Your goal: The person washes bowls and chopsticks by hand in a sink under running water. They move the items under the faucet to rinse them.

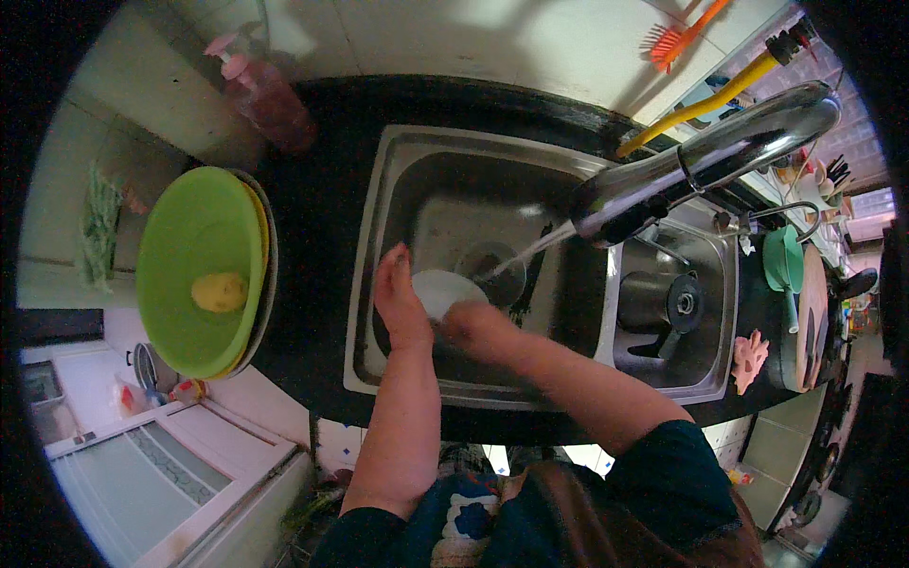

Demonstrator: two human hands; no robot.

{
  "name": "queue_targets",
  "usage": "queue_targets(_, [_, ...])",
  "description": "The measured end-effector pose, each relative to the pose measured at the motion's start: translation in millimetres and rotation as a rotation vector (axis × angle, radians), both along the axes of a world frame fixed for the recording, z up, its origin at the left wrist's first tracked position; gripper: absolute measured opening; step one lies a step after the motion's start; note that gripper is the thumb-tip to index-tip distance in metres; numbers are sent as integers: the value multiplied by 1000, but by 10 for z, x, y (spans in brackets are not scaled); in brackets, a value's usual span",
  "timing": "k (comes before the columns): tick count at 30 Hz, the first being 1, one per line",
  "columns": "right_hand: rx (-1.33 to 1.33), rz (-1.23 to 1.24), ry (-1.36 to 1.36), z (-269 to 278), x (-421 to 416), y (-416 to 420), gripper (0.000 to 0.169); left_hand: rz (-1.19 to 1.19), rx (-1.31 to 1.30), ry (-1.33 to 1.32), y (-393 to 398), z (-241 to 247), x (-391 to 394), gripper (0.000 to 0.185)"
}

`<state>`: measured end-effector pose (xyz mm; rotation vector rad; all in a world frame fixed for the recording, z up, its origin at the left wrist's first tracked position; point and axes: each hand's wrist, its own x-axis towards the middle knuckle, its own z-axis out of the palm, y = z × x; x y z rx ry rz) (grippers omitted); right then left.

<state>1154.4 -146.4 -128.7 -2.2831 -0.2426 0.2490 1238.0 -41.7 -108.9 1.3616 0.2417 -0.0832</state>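
Over the left basin of a stainless steel sink (491, 135), my left hand (400, 298) is around the left side of a white bowl or dish (447, 287). My right hand (474, 328), blurred, lies at the near edge of the white dish; its fingers are hard to make out and whatever they may hold is hidden. Water runs from the chrome faucet (639, 188) into the basin, just right of the dish, over the round drain area (508, 273).
Left of the sink stand stacked basins, a green plastic one (177, 248) on top holding a yellowish potato-like item (220, 292). A pink pump bottle (266, 103) stands behind. The right basin holds a dark metal pot (646, 302). Beyond are a pink sponge-like item (750, 361) and a green pan (783, 259).
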Motion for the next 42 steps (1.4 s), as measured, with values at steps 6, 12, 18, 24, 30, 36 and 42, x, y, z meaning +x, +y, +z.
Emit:
queue_targets(6, [-181, 179, -22, -439, -22, 250, 17, -77, 166, -141, -1, 33, -28, 27])
queue_targets(12, [-247, 207, -231, -776, -55, 256, 19, -97, 134, -40, 4, -96, 0, 30])
queue_targets(18, [-232, -458, -159, -158, 27, -164, 23, 5, 65, 31, 22, -225, 4, 27])
queue_targets(24, [-171, -999, 468, -927, 78, -759, 29, -27, 68, 153, -9, -256, 10, 32])
queue_targets(30, [-271, -1005, 586, -1322, 135, -908, 25, -68, 49, 230, -27, -260, -21, 34])
queue_targets(36, [-206, -1144, 542, -1617, -80, -1175, 23, -97, -15, 243, -112, -303, 0, 33])
queue_targets(42, [217, -1050, 342, -1206, -207, -1167, 27, -347, -103, 412, -30, -613, -36, 35])
